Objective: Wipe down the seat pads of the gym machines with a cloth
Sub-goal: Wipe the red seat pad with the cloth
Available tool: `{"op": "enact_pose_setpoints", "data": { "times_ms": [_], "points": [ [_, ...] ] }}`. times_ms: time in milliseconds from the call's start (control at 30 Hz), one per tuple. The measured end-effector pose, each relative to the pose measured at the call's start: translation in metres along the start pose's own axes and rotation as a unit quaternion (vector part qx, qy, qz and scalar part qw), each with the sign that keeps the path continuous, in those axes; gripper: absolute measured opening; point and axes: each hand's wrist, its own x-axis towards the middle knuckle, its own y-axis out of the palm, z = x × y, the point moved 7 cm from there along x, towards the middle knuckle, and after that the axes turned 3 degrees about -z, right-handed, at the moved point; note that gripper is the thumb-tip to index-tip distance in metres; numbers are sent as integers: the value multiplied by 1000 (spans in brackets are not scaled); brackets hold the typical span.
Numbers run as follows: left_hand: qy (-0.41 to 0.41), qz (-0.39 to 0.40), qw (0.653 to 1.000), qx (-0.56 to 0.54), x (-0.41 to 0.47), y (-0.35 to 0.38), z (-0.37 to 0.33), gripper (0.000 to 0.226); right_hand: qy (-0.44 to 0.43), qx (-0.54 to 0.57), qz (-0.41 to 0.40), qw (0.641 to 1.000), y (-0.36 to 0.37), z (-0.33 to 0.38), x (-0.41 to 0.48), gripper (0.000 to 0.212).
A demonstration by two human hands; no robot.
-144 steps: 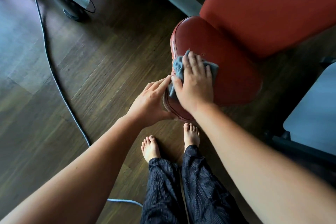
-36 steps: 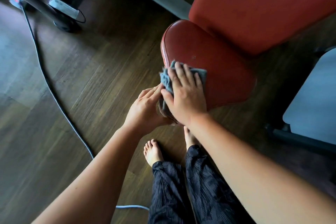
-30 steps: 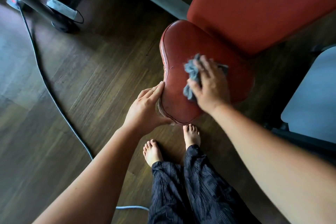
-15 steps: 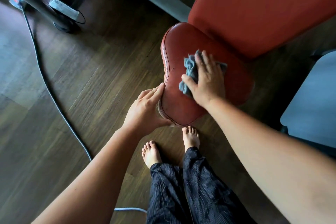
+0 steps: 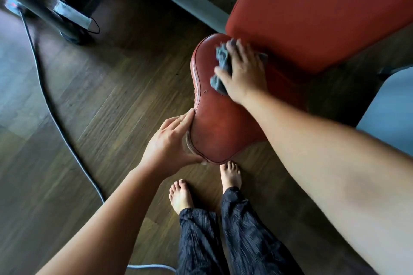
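A red, kidney-shaped seat pad (image 5: 220,131) juts toward me below a large red back pad (image 5: 312,11). A crumpled grey cloth (image 5: 220,67) lies on the far part of the seat pad, close to the back pad. My right hand (image 5: 242,73) presses on the cloth, fingers spread over it and pointing away from me; the cloth bunches out on its left side. My left hand (image 5: 172,143) grips the seat pad's near left edge, thumb under the front rim and fingers along the side.
Dark wood floor (image 5: 100,100) surrounds the machine. A grey cable (image 5: 48,98) snakes across it at the left. Metal frame bars (image 5: 42,4) stand at the top left, and a pale grey surface (image 5: 388,105) lies at the right. My bare feet (image 5: 181,196) stand just before the pad.
My right hand has slid the cloth from the seat pad's near left edge to its middle, then away from me up to the back pad. My left hand has kept its grip.
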Motion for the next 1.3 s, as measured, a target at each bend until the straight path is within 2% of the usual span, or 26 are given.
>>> {"op": "enact_pose_setpoints", "data": {
  "times_ms": [67, 100, 200, 300, 367, 467, 567, 667, 800, 933, 1000, 1133, 1200, 1300],
  "points": [
    [1, 1, 1000, 5, 1, 0, 0, 136, 76, -10, 5, 997, 3, 6, 28, 80],
    [3, 3, 1000, 8, 1, 0, 0, 136, 78, -11, 9, 997, 4, 14, 30, 81],
    [3, 5, 1000, 3, 1, 1, 0, 135, -31, -9, 9, 999, 3, 24, -12, 80],
    [2, 9, 1000, 5, 0, 0, -2, 135, -86, -12, -12, 996, -6, -29, -88, 73],
    [-1, 9, 1000, 5, 0, 0, -3, 135, -61, -30, -18, 998, -13, -70, -117, 72],
    [-1, 9, 1000, 5, 1, -1, -4, 135, 52, -44, -27, 997, -9, -88, -94, 74],
    [2, 9, 1000, 10, 1, -2, -5, 135, 105, -11, -37, 994, -3, -51, -30, 78],
    [10, 2, 1000, 15, 1, -3, -7, 135, 66, -4, -1, 998, 7, -3, 3, 84],
    [8, -3, 1000, 8, 1, -5, -7, 133, -12, 5, -7, 1000, 3, 36, -71, 85],
    [22, -38, 999, -3, 0, -6, -8, 110, -42, 26, 5, 999, 9, 61, -159, 84],
    [18, -36, 999, -3, 0, -6, -8, 111, -29, 45, -12, 998, 12, 59, -160, 75],
    [0, 13, 1000, 7, 0, -3, -9, 134, -8, 123, -60, 991, 7, 53, -145, 49],
    [-22, 42, 999, 7, 0, -4, -12, 139, -5, 152, -43, 988, 5, 51, -142, 44],
    [-49, 102, 993, 35, -4, -14, -20, 134, 7, 168, 6, 986, -14, 50, -138, 40]
  ]
}}
